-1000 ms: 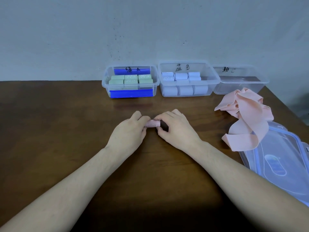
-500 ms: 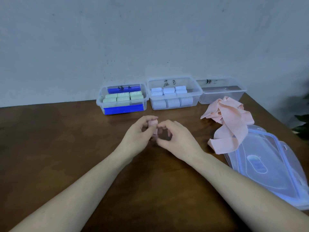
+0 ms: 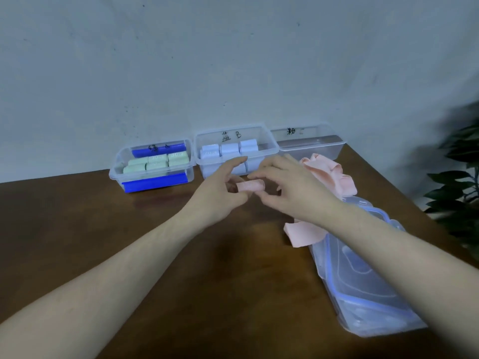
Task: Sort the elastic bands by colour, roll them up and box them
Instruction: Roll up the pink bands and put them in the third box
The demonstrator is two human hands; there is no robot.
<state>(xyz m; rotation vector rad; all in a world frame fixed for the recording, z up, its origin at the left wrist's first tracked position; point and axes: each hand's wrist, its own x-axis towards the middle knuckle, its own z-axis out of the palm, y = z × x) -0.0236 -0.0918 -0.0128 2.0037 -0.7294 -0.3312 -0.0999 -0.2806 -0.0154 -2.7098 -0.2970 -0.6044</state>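
Now both hands, left (image 3: 220, 193) and right (image 3: 293, 187), pinch a pink roll (image 3: 251, 185) aloft; at 12 o'clock, green-roll box (image 3: 153, 164), blue-roll box (image 3: 233, 151), third box (image 3: 311, 143).

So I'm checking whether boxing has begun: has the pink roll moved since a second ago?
Yes. The pink roll has lifted off the table and gone toward the boxes, now level with the blue-roll box, held between both hands.

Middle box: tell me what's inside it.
The middle box holds pale blue rolls, with a back row of three visible. The left hand and right hand cover most of the front row, so no full count.
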